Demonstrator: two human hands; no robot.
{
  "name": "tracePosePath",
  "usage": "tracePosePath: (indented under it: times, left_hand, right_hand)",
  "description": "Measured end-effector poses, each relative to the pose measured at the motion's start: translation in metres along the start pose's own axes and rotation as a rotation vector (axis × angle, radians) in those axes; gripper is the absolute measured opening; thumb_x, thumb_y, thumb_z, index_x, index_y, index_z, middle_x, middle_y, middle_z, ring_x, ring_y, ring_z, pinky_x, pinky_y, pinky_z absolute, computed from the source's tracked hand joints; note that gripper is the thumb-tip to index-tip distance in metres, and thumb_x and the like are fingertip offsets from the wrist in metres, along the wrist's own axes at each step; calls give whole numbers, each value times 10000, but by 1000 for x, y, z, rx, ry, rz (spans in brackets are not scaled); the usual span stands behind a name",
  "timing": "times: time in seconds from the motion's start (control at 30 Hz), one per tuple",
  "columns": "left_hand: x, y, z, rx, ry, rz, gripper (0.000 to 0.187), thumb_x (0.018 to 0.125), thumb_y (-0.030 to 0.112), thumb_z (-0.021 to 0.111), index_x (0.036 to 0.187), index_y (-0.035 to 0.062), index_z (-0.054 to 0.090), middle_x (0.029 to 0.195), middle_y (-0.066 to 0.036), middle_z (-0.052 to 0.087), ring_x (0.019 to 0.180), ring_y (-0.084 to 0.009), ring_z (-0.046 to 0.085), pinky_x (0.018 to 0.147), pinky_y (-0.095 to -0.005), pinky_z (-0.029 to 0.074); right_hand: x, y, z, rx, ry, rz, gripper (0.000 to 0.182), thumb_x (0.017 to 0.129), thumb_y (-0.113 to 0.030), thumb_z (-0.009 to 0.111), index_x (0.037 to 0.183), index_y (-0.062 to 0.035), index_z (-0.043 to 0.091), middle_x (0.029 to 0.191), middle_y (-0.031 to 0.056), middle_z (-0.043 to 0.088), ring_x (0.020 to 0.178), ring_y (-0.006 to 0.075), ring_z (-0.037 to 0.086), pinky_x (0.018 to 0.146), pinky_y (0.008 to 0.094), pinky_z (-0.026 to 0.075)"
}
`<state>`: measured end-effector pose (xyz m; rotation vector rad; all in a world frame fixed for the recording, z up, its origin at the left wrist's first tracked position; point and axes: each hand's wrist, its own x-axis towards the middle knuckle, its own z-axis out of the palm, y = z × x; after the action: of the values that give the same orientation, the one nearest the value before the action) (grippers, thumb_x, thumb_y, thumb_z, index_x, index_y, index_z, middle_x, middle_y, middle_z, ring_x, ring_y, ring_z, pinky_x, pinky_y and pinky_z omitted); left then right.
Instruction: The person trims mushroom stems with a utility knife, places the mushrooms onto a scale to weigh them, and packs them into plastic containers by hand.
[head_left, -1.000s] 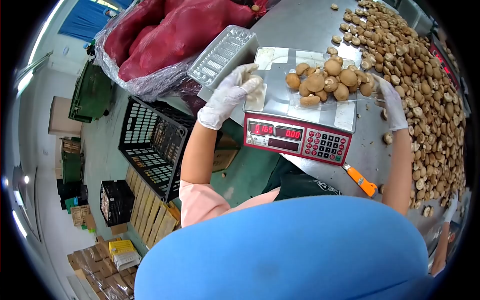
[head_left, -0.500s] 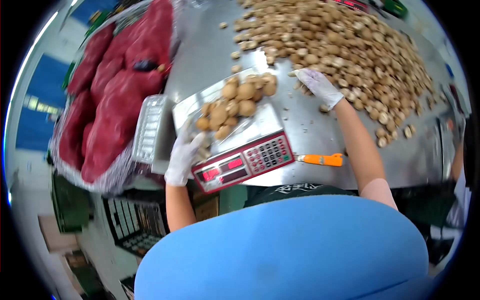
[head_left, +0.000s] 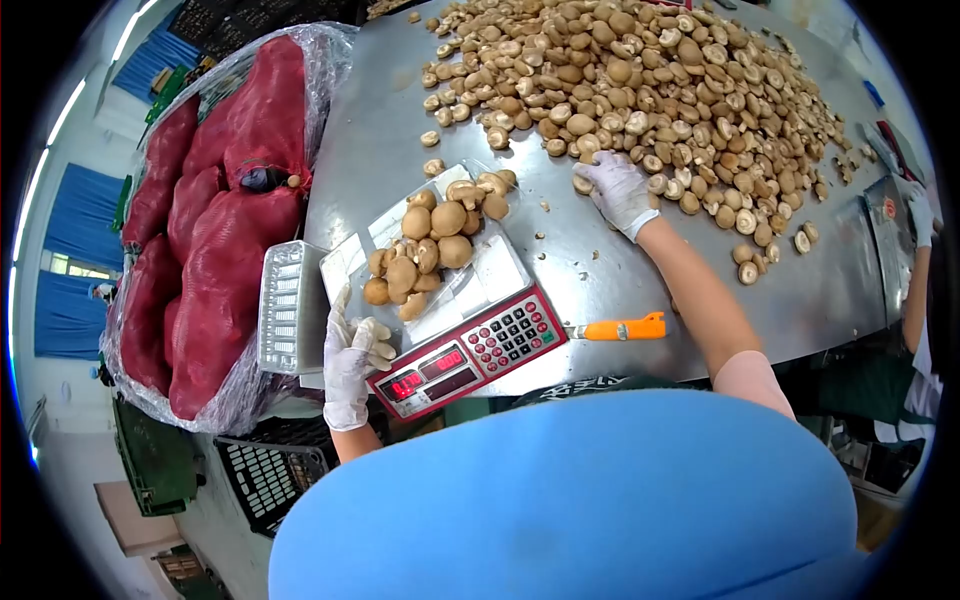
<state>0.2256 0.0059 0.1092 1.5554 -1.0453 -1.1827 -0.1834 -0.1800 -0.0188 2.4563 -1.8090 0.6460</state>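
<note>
Heaped mushrooms point(head_left: 625, 80), a metal table point(head_left: 610, 285), a scale point(head_left: 485, 288) and red sacks point(head_left: 228, 290) mark a produce-packing workshop.

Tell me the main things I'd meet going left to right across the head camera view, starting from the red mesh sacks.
Red mesh sacks, clear plastic trays, gloved left hand, scale's keypad, orange handle, another person's gloved hand.

Brown mushrooms point(head_left: 620, 72), red scale front point(head_left: 472, 352), handle point(head_left: 600, 330) — orange
</note>
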Motion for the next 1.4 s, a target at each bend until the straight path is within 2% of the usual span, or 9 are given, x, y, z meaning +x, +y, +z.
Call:
tracePosePath:
  times: [0.13,0.23,0.47,0.6,0.63,0.7,0.83,1.03,1.4]
  left_hand:
    - [-5,1,-4,-11,-1,13,668,988,137,629,1552,15,291,840,-75,651,589,-102,620,475,-195,495]
    - [-5,-5,-11,-7,-1,63,638,988,140,629,1535,16,324,839,-73,654,590,-102,620,477,-194,495]
    - [-19,3,20,-22,91,210,555,945,67,666,1467,51,480,889,-13,621,692,-59,557,612,-187,486]
    - [-27,10,77,391,66,622,624,887,96,746,1458,65,495,1084,-81,632,954,-191,636,799,-312,540]
    - [-29,14,87,658,70,847,613,879,109,751,1440,57,509,1127,-113,629,1005,-249,647,831,-353,545]
    - [-31,7,100,723,-91,841,632,849,163,775,1415,50,519,1138,-159,625,1030,-344,639,853,-405,541]
    - [-24,-14,92,656,-55,797,709,766,136,842,1412,79,554,1205,-136,641,1034,-322,648,906,-402,532]
    - [19,-3,41,637,476,920,571,876,167,737,1402,48,549,1229,-155,639,1091,-322,603,991,-411,463]
    - [30,-23,36,519,267,737,593,983,209,620,1491,-11,406,1433,-249,492,1332,-374,478,1120,-431,369]
  right_hand:
    - [9,10,11,155,23,-2,261,933,-323,652,1120,-160,735,1043,98,659,1001,306,628,866,416,508]
    - [6,6,-9,766,-238,156,378,989,-386,603,1029,-22,694,835,69,667,781,182,636,751,324,510]
    - [-21,-74,-75,1088,-432,115,403,1014,-386,583,1035,1,692,788,38,637,763,106,603,703,267,488]
    - [-31,-118,-71,1303,-623,51,355,1035,-322,565,936,3,667,761,30,624,744,110,606,690,273,491]
    - [-35,-128,-72,1258,-639,-48,326,1036,-294,566,949,1,672,780,23,631,745,103,601,701,267,496]
    - [-42,-147,-77,1226,-757,-118,276,1035,-249,568,973,-5,682,817,13,646,755,91,595,718,257,504]
    - [-44,-160,-81,1392,-788,67,281,1016,-246,596,1045,10,710,869,24,679,787,96,606,720,251,500]
    - [-31,-148,-98,1239,-597,0,311,1015,-213,534,1010,7,753,852,35,656,769,106,596,719,254,489]
    - [-17,-103,-80,1113,-382,81,318,1027,-274,544,1077,-29,741,908,23,656,804,103,582,746,245,470]
